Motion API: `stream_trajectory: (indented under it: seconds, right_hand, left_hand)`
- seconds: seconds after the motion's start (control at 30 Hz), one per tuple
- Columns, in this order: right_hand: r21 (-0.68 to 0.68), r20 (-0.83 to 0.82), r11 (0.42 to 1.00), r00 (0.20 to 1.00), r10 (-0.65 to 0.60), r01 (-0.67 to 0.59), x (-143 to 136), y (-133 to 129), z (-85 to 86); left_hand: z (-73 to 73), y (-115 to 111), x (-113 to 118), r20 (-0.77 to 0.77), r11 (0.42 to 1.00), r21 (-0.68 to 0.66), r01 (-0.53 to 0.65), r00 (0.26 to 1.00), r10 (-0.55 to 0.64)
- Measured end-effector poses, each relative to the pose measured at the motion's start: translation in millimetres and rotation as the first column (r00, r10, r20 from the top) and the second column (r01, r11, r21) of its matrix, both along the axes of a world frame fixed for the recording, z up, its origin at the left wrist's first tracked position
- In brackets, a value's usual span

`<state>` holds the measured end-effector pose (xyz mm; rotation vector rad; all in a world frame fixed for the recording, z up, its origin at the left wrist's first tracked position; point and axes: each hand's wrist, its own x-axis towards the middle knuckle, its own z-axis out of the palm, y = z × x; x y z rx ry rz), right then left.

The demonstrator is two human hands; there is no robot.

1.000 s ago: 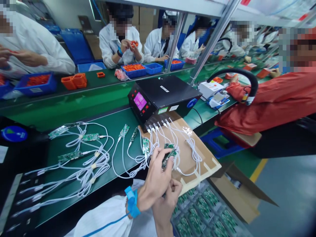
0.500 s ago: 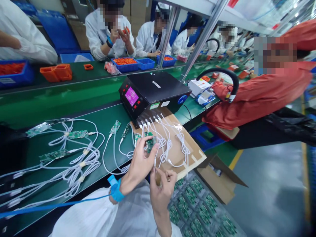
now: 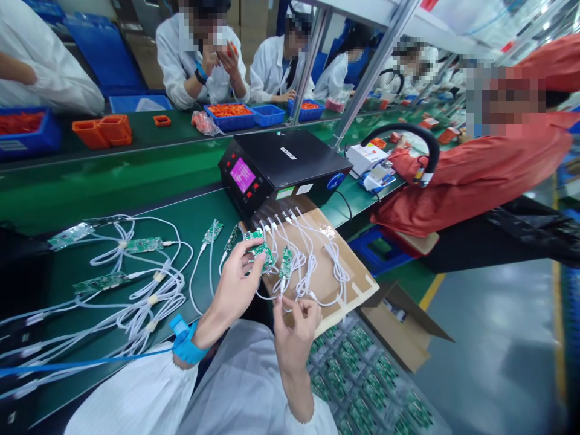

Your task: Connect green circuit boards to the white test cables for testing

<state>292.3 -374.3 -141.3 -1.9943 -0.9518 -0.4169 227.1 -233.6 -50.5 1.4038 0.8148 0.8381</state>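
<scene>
From where I stood, the person's left hand [image 3: 236, 270] gripped a flat green circuit board [image 3: 261, 252] between thumb and fingers, near the left edge of the brown cardboard sheet [image 3: 324, 279]. The right hand [image 3: 296, 323] pinched a thin white cable [image 3: 283, 285] just below its plug; a narrow green board [image 3: 285, 261] sat at the plug's end, above the cardboard. Beyond both hands stood a black metal box [image 3: 290, 158] with a glowing magenta screen [image 3: 243, 175].
</scene>
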Motion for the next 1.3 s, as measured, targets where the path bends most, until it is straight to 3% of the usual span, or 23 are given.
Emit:
stream_trajectory:
  seconds: [0.27,0.4,0.57,0.73,0.83,1.0,1.1,1.3]
  right_hand:
    - [-0.097,0.002,0.995,1.0,-0.028,0.028,-2.2,0.8,-2.9]
    - [-0.094,-0.026,0.994,0.999,0.045,-0.047,2.3,-5.8,2.2]
    - [-0.093,0.034,0.996,0.999,0.009,-0.005,40.4,-32.0,4.4]
    - [-0.215,0.098,0.967,0.982,0.161,-0.138,84.6,-57.1,-6.3]
    - [-0.141,0.095,0.978,0.982,0.166,-0.152,95.4,-62.2,-8.0]
    - [0.069,0.101,0.984,0.982,0.157,-0.164,102.2,-59.0,2.0]
    - [0.088,0.161,0.976,0.969,0.186,-0.201,105.3,-54.6,9.9]
    - [0.085,0.185,0.979,0.968,0.167,-0.185,108.3,-52.6,18.5]
  left_hand:
    - [-5.0,-3.9,-2.7,0.03,0.998,-0.002,0.055,0.998,-0.055]
    - [-0.7,-7.5,-1.5,0.046,0.997,-0.044,0.062,0.997,-0.06]
    - [8.3,-15.4,2.8,0.059,0.983,-0.147,0.111,0.993,-0.104]
    - [12.1,-24.1,16.3,0.013,0.989,-0.07,0.129,0.992,-0.128]
    - [10.8,-30.0,32.3,0.01,0.988,-0.054,0.145,0.989,-0.145]
    - [3.4,-43.0,65.4,0.068,0.954,-0.216,0.206,0.978,-0.196]
    - [-2.5,-50.0,79.7,0.102,0.94,-0.286,0.187,0.981,-0.164]
    - [-8.9,-57.5,90.3,0.055,0.934,-0.285,0.213,0.977,-0.206]
